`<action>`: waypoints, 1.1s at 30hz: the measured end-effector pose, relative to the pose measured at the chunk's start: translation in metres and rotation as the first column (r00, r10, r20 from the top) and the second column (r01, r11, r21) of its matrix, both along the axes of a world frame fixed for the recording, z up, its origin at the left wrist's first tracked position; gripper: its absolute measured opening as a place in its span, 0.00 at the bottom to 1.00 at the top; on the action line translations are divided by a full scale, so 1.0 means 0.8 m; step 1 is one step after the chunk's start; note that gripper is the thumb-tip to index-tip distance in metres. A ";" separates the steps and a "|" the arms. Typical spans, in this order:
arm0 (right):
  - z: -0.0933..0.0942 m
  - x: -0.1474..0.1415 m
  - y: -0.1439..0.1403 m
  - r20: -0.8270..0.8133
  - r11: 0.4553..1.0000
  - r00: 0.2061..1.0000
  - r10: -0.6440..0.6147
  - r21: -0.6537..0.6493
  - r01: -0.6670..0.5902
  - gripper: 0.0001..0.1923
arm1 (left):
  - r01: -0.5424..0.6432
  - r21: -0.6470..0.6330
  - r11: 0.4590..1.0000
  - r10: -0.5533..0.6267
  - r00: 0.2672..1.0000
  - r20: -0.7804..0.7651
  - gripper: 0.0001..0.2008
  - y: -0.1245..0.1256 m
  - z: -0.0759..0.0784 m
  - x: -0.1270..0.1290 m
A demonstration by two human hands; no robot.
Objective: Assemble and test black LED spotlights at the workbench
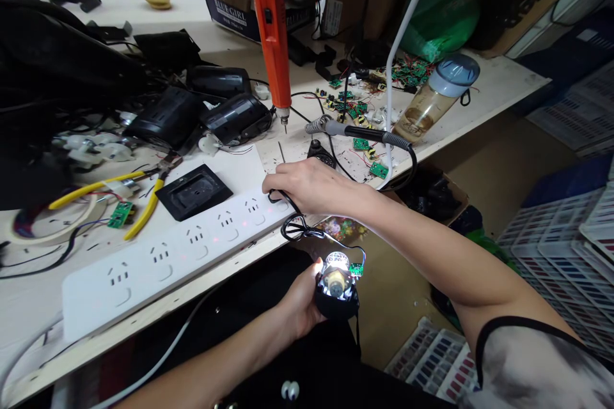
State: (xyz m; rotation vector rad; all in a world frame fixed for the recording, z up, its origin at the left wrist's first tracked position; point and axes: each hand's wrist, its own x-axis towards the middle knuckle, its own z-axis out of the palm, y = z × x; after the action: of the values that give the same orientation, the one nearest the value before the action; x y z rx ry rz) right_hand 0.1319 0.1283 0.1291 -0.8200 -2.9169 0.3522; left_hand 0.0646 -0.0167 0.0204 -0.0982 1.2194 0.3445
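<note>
Low centre of the frame, your left hand (300,307) grips a small black lamp unit (336,284), already lit and wired. Just above, your right hand (307,186) pinches its black plug (277,197) at the white power strip (158,262). Whether the plug is fully seated is hidden under your fingers.

Power strip (173,262) is plain white with little pinkish-red lights glowing along it, sitting on a pale cream table (499,80). The electric screwdriver (271,32) hanging at 12 o'clock is bright orange with a black cable. Pliers (129,195) at 9 o'clock have yellow handles, next to a green circuit board (119,214). More green boards (369,156) are scattered toward 1 o'clock, near a brownish bottle (434,99) with a grey-blue cap. The small device (337,284) is black, glowing white, with a green board on it. Crates (561,255) at 3 o'clock are white.
</note>
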 end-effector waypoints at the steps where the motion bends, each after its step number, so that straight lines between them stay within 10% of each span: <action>1: 0.000 0.000 0.000 0.000 1.000 1.000 -0.003 -0.001 0.003 0.13 | 0.000 0.000 1.000 0.000 1.000 0.003 0.22 0.000 0.000 0.000; 33: 0.014 -0.009 -0.007 0.145 0.996 0.989 -0.027 0.082 0.015 0.06 | -0.019 0.006 1.000 0.019 0.999 0.034 0.23 0.000 0.000 -0.004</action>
State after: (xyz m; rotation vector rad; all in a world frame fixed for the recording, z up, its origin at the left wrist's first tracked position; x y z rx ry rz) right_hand 0.1250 0.1224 0.1406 -0.9005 -3.0302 0.1777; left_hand 0.0616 -0.0165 0.0203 -0.1102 1.1840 0.3617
